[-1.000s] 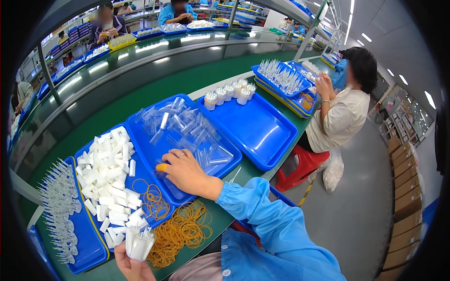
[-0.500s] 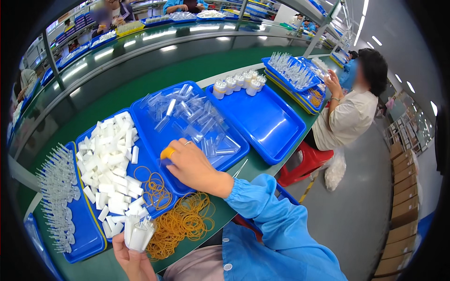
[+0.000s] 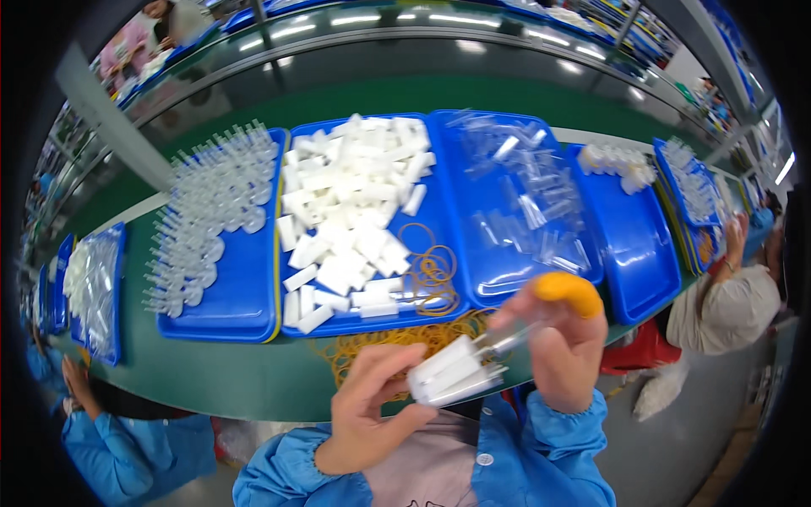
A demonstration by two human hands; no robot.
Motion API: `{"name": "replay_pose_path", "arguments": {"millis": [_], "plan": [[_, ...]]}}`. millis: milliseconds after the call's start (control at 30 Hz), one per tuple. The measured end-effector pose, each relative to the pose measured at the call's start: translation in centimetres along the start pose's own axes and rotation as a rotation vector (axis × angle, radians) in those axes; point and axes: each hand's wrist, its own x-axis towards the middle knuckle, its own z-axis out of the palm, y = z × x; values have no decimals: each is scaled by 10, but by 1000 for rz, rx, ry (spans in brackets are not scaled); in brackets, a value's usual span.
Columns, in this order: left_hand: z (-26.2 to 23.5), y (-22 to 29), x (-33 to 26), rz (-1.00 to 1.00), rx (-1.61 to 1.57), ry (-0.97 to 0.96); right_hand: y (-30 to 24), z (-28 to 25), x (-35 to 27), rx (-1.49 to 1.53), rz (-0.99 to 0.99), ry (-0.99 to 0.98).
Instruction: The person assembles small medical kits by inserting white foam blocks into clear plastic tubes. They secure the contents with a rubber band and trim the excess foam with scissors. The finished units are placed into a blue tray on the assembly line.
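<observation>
My left hand (image 3: 367, 414) grips a small bundle (image 3: 454, 372) of white foam-like blocks and clear plastic parts, tilted up to the right. At its far end my right hand (image 3: 568, 355), wearing a yellow finger cover, pinches a clear plastic tube (image 3: 512, 341); motion blurs it. I cannot tell whether the tube is inside the bundle or only against it. Behind my hands lies a heap of tan rubber bands (image 3: 422, 338) on the green table. Loose white blocks (image 3: 355, 190) fill much of the middle blue tray, with several rubber bands (image 3: 435, 279) at its near right.
Right of the blocks, a blue tray (image 3: 507, 287) holds clear tubes. Farther right, another blue tray (image 3: 638, 279) has finished-looking white bundles (image 3: 621, 167) at its back. At left, a tray (image 3: 228, 308) carries clear stemmed parts. Co-workers sit left (image 3: 135, 452) and right (image 3: 718, 308).
My right hand has left the clear-tube tray and come to the bundle with a clear tube. My left hand has brought the bundle in front of me; the view has swung left.
</observation>
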Motion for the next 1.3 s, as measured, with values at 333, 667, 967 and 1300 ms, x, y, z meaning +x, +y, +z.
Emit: {"name": "replay_pose_path", "arguments": {"millis": [333,667,967,1300], "plan": [[-1,8,4,-11,146,-47,1,-3,-2,-106,-72,77],[-3,5,8,127,397,-109,6,-19,0,-224,23,3],[4,4,9,252,579,-64,11,-13,-2,-328,15,105],[6,6,13,232,577,-63,3,-7,18,-224,292,28]]}}
